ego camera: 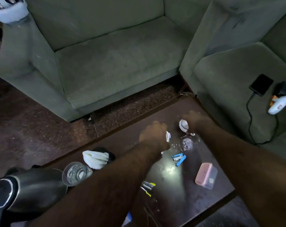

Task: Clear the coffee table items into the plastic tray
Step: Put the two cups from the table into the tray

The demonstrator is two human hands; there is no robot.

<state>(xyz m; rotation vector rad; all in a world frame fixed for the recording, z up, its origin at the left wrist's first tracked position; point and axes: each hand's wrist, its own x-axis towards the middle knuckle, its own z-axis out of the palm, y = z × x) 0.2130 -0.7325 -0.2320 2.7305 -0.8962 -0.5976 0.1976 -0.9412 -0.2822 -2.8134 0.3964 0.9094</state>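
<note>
Over the far part of the dark coffee table (171,202), my left hand (153,132) is closed around a small white crumpled piece (168,135). My right hand (195,119) is closed on another white crumpled piece (183,125) near the table's far edge. Below the hands lie blue clips (179,158) and white crumbs. A small plastic container with a pink lid (205,175) sits at the right. Pens with yellow tips (148,186) lie near the front. A plastic tray is not recognisable in view.
A clear drinking glass (76,173), a white cloth on a dark object (95,158) and a steel kettle (29,189) stand at the table's left. Grey-green sofas surround the table; a phone on a cable (261,85) and a white gadget (280,104) lie on the right one.
</note>
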